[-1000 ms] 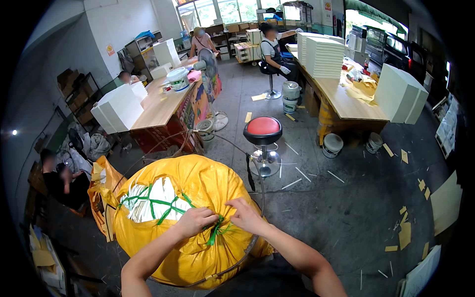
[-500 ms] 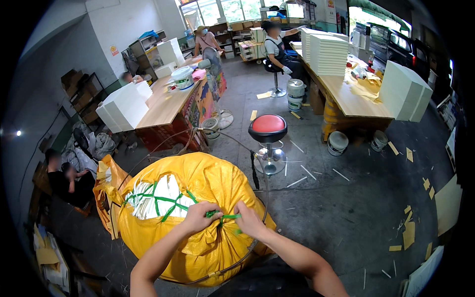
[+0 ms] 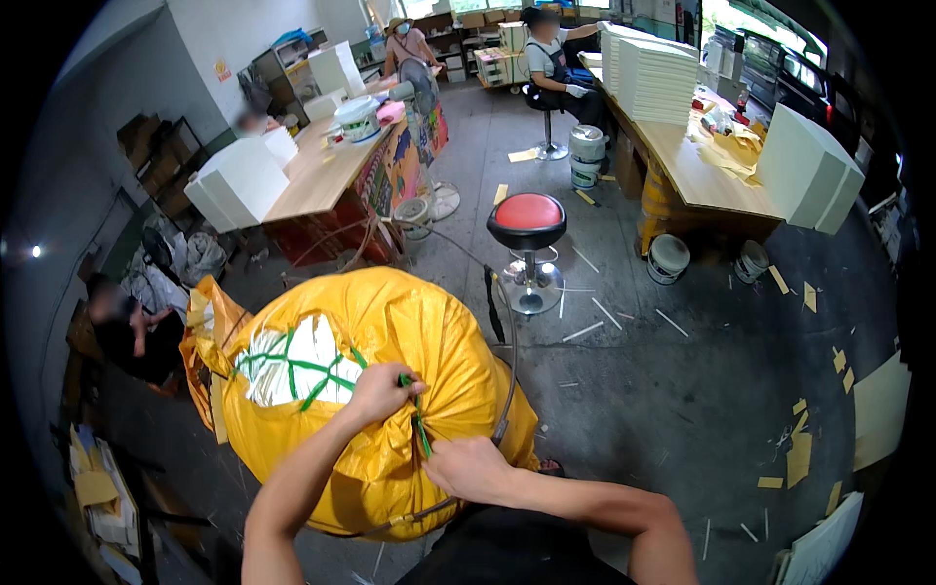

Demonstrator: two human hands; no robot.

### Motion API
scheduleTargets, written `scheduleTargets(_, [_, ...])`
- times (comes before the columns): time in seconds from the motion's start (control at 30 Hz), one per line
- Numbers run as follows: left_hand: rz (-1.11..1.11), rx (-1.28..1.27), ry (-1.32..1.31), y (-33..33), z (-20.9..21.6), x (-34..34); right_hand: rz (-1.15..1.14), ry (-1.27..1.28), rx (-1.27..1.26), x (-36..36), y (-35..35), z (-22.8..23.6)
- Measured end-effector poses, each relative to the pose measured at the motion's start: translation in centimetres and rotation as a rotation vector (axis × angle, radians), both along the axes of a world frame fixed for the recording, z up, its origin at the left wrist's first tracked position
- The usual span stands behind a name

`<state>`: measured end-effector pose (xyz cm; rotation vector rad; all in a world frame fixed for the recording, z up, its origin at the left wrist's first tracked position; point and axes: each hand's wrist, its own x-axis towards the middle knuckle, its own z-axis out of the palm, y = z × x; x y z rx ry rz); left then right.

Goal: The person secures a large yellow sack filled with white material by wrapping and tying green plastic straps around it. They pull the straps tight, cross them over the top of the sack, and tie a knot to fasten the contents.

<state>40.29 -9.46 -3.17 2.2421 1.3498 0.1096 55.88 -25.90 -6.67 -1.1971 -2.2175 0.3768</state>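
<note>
A large round yellow woven sack [image 3: 331, 468] fills the lower middle, its gathered neck between my hands. Through a gap at its upper left show white strips [image 3: 317, 336], crossed by green plastic strapping [image 3: 292, 363]. My left hand [image 3: 383, 392] is closed on a green strap [image 3: 420, 421] at the gathered neck. Lower and to the right, my right hand [image 3: 468, 466] has its fingers closed on the other end of that strap, against the sack. The strap runs taut between them. Folds of the sack and my fingers hide part of the strap.
A thin metal hoop [image 3: 512, 375] curves around the sack. Beyond stands a red-topped stool [image 3: 526, 216]. Worktables [image 3: 327, 185] left and right [image 3: 726, 185] carry white stacked blocks [image 3: 655, 83]. Other people sit or stand nearby. Paper scraps [image 3: 799, 458] litter the floor.
My right hand has moved down and slightly left, drawing the strap from roughly level to steeply slanted. My left hand has shifted a little up and left. The whole view has tilted slightly.
</note>
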Motion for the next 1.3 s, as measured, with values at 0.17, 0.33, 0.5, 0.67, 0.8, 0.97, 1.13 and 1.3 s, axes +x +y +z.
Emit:
scheduleTargets(0.17, [0.060,-0.340,-0.494,-1.1,-2.1,-1.6,0.108,0.405,0.260,0.5,2.0,0.6])
scheduleTargets(0.33, [0.205,-0.269,-0.358,-1.5,-2.9,-0.5,0.293,1.373,-0.825,-0.4,4.0,-4.3])
scheduleTargets(0.5, [0.356,-0.043,-0.353,-2.5,-4.5,0.4,-0.239,1.227,-0.495,-4.9,1.4,-2.0])
scheduleTargets(0.67, [0.392,-0.005,-0.452,-3.6,-3.8,1.3,-0.242,0.851,-0.414,-2.3,-1.3,1.6])
scheduleTargets(0.8, [0.237,-0.403,-0.739,-3.4,-1.7,-0.3,-0.254,0.796,-0.643,1.2,0.9,1.1])
scheduleTargets(0.97, [0.079,-0.392,-0.165,-2.9,-0.3,-1.0,-0.226,0.645,-0.306,5.0,6.8,2.5])
scheduleTargets(1.13, [-0.090,-0.382,-0.252,-1.8,-2.3,-2.1,-0.233,0.715,-0.596,3.9,9.8,3.2])
scheduleTargets(1.3, [-0.038,-0.381,-0.358,-3.2,-0.3,-0.3,0.059,0.932,-0.732,3.8,10.6,2.5])
